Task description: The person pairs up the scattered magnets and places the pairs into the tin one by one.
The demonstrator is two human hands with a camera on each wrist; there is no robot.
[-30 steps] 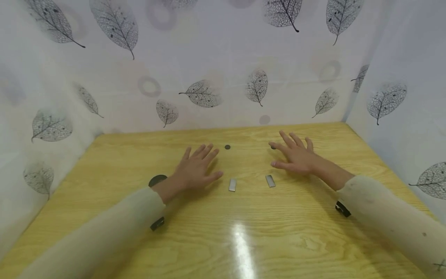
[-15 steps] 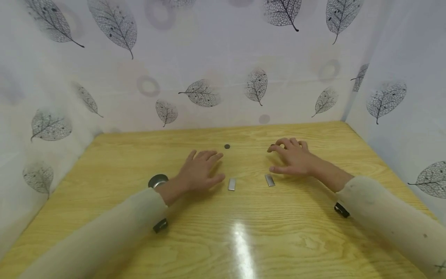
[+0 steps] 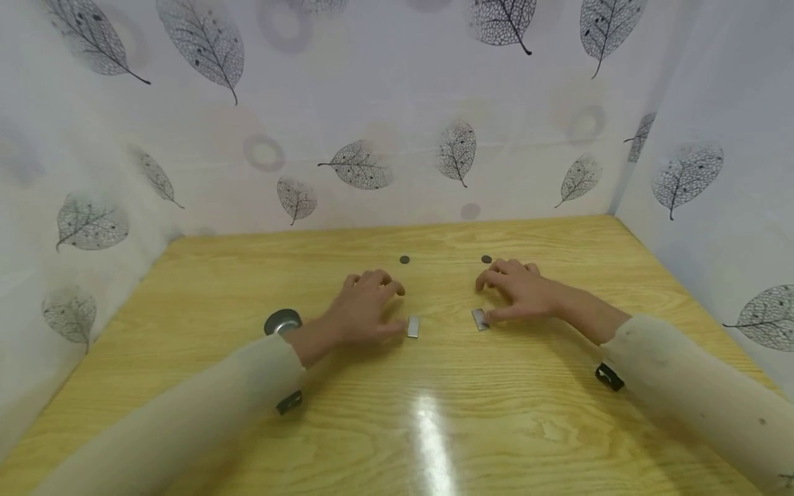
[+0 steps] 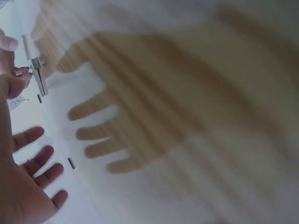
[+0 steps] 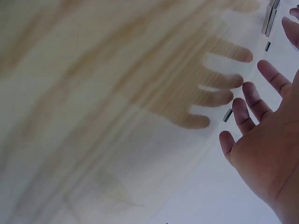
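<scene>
Two small flat silver bars lie on the wooden table [image 3: 347, 441], a left one [image 3: 413, 326] and a right one [image 3: 480, 319]. My left hand [image 3: 366, 310] is above the table with bent fingers, its thumb beside the left bar; contact cannot be told. Nearer the right bar, the thumb of my right hand [image 3: 517, 289] overlaps its edge, and the fingers bend downward. Behind the hands lie two small dark discs, one left [image 3: 404, 260] and one right [image 3: 486, 259]. In the left wrist view, the left fingers [image 4: 42, 175] spread loosely around nothing.
A round dark and silver object [image 3: 282, 321] sits by the left wrist, partly hidden by it. Leaf-patterned white cloth [image 3: 397, 103] hangs behind the table and at both sides. Glossy wood reflects a bright light [image 3: 431, 441] near the front.
Both hands have bent their fingers and drawn them back, with the thumbs now at the bars. The left hand shifted slightly right. The right disc has come fully into view. The bars stay put.
</scene>
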